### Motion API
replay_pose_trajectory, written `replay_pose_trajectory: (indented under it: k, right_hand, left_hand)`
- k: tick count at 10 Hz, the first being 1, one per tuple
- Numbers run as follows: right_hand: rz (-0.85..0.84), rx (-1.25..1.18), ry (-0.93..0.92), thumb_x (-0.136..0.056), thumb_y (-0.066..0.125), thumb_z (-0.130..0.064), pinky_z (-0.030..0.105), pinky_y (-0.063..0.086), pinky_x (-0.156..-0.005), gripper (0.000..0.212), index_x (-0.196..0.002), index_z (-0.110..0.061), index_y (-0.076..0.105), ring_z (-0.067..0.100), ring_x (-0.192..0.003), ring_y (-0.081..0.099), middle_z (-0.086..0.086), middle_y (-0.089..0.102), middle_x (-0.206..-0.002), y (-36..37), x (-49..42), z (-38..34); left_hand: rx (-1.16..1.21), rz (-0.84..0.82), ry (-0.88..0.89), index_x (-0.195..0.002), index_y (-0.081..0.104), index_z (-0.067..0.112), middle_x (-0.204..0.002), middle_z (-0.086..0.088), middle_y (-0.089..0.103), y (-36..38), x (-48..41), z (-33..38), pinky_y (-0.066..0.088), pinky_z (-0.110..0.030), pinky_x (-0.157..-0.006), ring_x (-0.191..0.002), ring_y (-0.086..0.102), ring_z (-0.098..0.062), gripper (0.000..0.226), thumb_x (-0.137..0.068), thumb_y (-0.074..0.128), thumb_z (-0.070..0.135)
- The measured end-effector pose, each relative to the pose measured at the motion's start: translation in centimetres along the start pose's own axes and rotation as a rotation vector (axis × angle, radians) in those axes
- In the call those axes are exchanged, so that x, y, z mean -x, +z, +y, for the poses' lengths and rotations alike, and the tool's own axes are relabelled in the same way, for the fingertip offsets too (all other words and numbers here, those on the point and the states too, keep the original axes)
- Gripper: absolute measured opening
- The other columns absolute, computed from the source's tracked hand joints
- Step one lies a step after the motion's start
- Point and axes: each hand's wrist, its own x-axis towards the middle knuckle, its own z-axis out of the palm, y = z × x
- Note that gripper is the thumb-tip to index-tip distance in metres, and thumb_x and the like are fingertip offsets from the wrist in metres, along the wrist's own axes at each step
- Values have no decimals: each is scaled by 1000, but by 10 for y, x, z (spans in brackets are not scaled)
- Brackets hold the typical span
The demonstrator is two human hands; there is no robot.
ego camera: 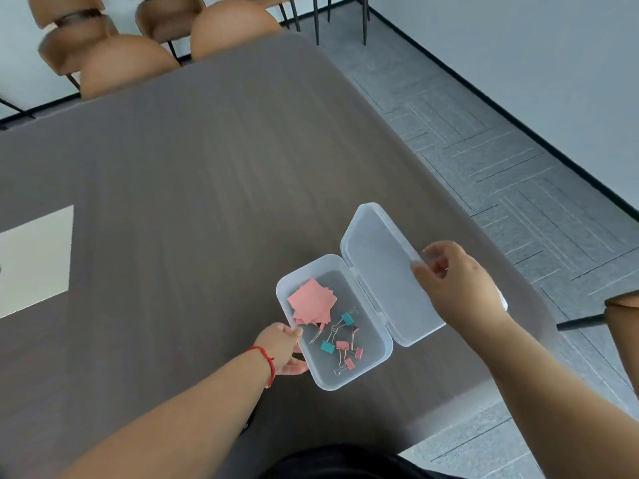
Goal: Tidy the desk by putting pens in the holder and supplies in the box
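A clear plastic box (371, 361) lies open on the dark desk near its right edge. Inside it are a loose stack of pink sticky notes (311, 300) and several pink and teal binder clips (340, 345). Its hinged lid (380, 271) is folded out flat to the right. My left hand (283, 347) grips the box's near-left rim. My right hand (456, 281) pinches the lid's far edge between thumb and fingers. No pens or pen holder are in view.
The dark wood-grain desk (193, 188) ends just right of the box, with grey carpet (501, 160) below. A white sheet (34, 261) lies at the desk's left. Brown chairs (228, 29) stand at the far end; another chair arm (622, 305) pokes in at right.
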Motion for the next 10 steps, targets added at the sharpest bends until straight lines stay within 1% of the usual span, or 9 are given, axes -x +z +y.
replay_pose_trajectory:
  k: [1, 2, 3, 4, 5, 6, 7, 9, 10]
  right_hand:
    - [-125, 11, -113, -87, 61, -41, 30, 47, -63, 25, -107, -27, 56, 13, -75, 58, -8, 59, -82, 11, 21, -27]
    - [-272, 47, -155, -85, 61, -46, 22, 41, -54, 25, -104, -34, 52, 5, -65, 55, -10, 56, -75, 38, 36, -41]
    - [-379, 116, -184, -83, 59, -51, 22, 39, -54, 27, -99, -33, 46, 7, -61, 54, -10, 54, -68, 75, 47, -48]
    - [-424, 220, -265, -84, 55, -45, 28, 45, -62, 26, -101, -27, 47, 18, -72, 59, -9, 58, -77, 114, 56, -52]
    - [-434, 427, -404, -89, 53, -30, 32, 45, -69, 21, -107, -19, 49, 24, -84, 65, 0, 66, -95, 149, 62, -51]
    - [-426, 579, -480, -89, 54, -23, 33, 45, -71, 22, -111, -18, 50, 25, -90, 66, 4, 67, -101, 168, 65, -48]
    - [-403, 621, -486, -90, 57, -24, 32, 46, -74, 22, -110, -19, 52, 24, -90, 67, 3, 67, -102, 178, 66, -43]
    - [-388, 598, -488, -93, 54, -29, 33, 49, -79, 21, -112, -19, 53, 24, -92, 66, 4, 67, -104, 180, 65, -43]
    - [-526, 457, -339, -93, 51, -40, 33, 48, -84, 26, -111, -21, 53, 22, -98, 63, 1, 65, -109, 169, 62, -47]
  left_hand:
    - [110, -58, -24, -117, 50, 8, -104, -12, 64, -1, 7, -3, 61, -36, -72, -77, 68, -25, 32, -97, 46, 33]
    - [197, -112, -25, -113, 49, 15, -104, -9, 63, -5, 18, -6, 56, -43, -89, -97, 65, -28, 26, -98, 43, 34]
    - [271, -160, -30, -115, 46, 16, -119, -11, 61, -14, 28, -8, 53, -44, -96, -114, 62, -31, 26, -99, 41, 35]
    - [381, -197, -10, -119, 46, 11, -117, -10, 60, -24, 33, -15, 51, -44, -96, -110, 61, -30, 31, -98, 43, 34]
    - [498, -211, 10, -123, 49, 8, -110, -8, 63, -28, 33, -22, 51, -41, -88, -94, 64, -24, 36, -96, 48, 33]
    - [497, -219, 19, -122, 51, 13, -109, -5, 61, -30, 34, -27, 50, -40, -85, -90, 66, -19, 31, -96, 50, 29]
    - [470, -244, 17, -119, 52, 16, -109, -2, 62, -33, 32, -34, 48, -39, -86, -93, 66, -16, 24, -96, 50, 24]
    - [454, -267, 11, -110, 54, 18, -107, 1, 64, -38, 33, -39, 50, -37, -86, -102, 63, -21, 16, -95, 53, 24]
    - [416, -213, 36, -109, 54, 15, -114, -5, 63, -47, 35, -43, 53, -31, -81, -104, 63, -24, 13, -96, 51, 18]
